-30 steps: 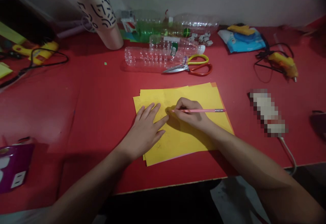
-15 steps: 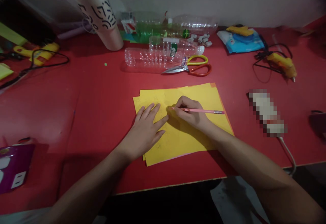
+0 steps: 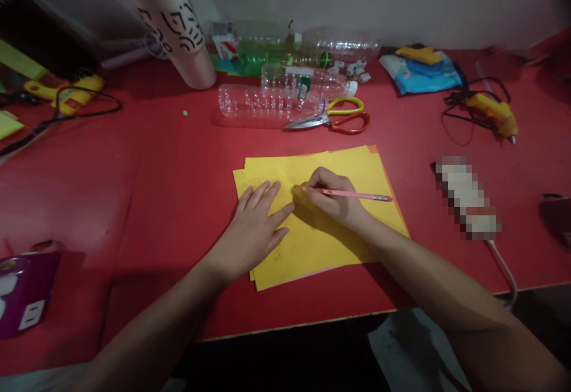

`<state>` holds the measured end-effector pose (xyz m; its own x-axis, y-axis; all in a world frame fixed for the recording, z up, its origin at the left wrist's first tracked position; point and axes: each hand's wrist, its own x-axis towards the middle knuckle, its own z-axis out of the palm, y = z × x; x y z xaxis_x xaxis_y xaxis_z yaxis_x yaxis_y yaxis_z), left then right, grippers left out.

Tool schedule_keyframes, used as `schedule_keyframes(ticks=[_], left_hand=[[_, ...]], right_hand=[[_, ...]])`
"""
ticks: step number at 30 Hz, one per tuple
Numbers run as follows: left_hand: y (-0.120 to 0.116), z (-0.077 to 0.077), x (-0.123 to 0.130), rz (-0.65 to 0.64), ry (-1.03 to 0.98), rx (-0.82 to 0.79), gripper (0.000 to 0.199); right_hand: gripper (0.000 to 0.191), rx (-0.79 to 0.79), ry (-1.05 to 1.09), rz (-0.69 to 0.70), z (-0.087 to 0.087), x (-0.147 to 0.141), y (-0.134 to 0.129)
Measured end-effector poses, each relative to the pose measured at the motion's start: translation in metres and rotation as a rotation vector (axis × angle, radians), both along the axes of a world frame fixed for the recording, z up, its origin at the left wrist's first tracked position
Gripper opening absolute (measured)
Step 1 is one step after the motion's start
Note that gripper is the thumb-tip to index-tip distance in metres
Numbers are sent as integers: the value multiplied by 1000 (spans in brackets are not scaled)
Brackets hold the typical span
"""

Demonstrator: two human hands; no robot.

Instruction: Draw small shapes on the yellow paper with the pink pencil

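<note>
Yellow paper sheets (image 3: pixel 312 255) lie in a loose stack near the front of the red table, with faint pencil marks on their left part. My left hand (image 3: pixel 254 225) rests flat on the left side of the top sheet, fingers spread. Over the middle of the sheet, my right hand (image 3: pixel 334 196) grips a pink pencil (image 3: pixel 357 194). The pencil's tip is at the paper, just right of my left fingers, and its eraser end points right.
Behind the paper lie scissors (image 3: pixel 330 119) and clear plastic bottles (image 3: pixel 272 102). A tumbler (image 3: pixel 178 29) stands back left. Glue guns (image 3: pixel 493 113) lie at both sides, with a blue packet (image 3: pixel 419 74) back right. A pixelated object (image 3: pixel 468 198) with a cable is at right.
The pencil's eraser end has shifted very slightly down and left. My left hand has stayed in place.
</note>
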<state>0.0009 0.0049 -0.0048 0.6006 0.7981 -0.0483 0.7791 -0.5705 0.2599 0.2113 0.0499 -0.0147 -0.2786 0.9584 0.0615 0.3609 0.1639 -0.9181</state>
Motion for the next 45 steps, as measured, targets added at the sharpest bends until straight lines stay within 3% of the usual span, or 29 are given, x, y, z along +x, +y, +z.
schedule_keyframes(ticks=[45], left_hand=[[1, 2, 0, -15, 48, -18, 45]], right_hand=[[16, 54, 26, 76, 2, 4, 1]])
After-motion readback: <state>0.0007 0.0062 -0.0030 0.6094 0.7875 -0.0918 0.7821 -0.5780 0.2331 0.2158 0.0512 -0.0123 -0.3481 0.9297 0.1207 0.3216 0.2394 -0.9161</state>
